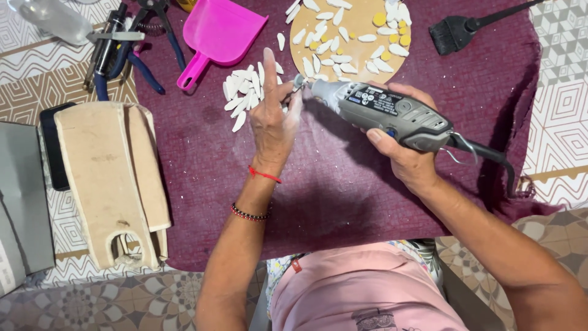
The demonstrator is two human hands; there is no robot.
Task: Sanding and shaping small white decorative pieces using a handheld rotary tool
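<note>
Surface: a dark purple cloth [343, 184] covered a patterned tiled table.
Right hand [401, 150]: was wrapped firmly around a grey rotary tool [383, 110], its tip pointing left towards the other hand.
Left hand [272, 119]: fingertips were pinched on a small white piece, mostly hidden, held against the tool's tip.
White pieces [242, 95]: lay heaped just beside the left hand.
Round board [349, 37]: carried more white and yellow pieces.
Nearby: pink dustpan [217, 34], black brush [459, 30], pale wooden form [110, 178].
</note>
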